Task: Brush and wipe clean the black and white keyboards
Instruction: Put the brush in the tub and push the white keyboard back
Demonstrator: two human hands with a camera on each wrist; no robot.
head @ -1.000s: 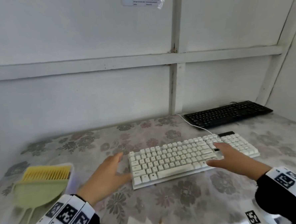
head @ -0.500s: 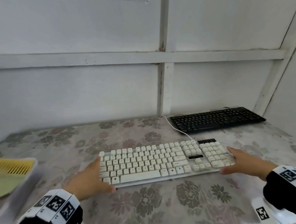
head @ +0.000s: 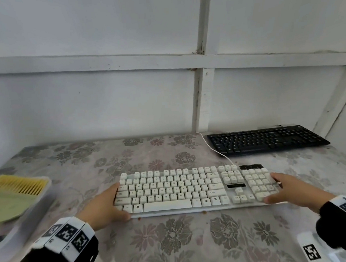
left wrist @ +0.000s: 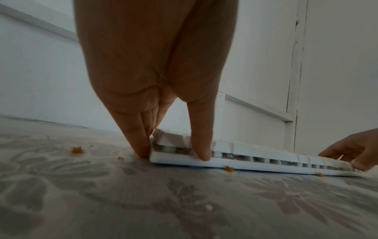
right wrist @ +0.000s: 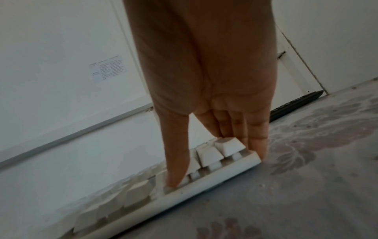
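Note:
The white keyboard (head: 171,191) lies across the middle of the flowered tablecloth, square to me. My left hand (head: 119,203) holds its left end; in the left wrist view its fingers (left wrist: 139,142) sit against the end, its thumb (left wrist: 201,145) on the front edge. My right hand (head: 277,189) holds the right end, thumb (right wrist: 178,161) on the front rim, fingers (right wrist: 255,137) round the corner. The black keyboard (head: 266,140) rests at the back right by the wall. A green dustpan with a yellow brush (head: 16,193) lies at the left.
A pale tray (head: 22,231) carries the dustpan at the left edge. A white cable (head: 216,150) runs from the white keyboard past the black one. Small orange crumbs (left wrist: 77,150) dot the cloth near the keyboard's front. A white marker-tagged object (head: 311,250) sits bottom right. Walls close off the back and right.
Both hands went from reaching over the keys to holding the white keyboard's two ends. The keyboard has turned from a slant to square with me.

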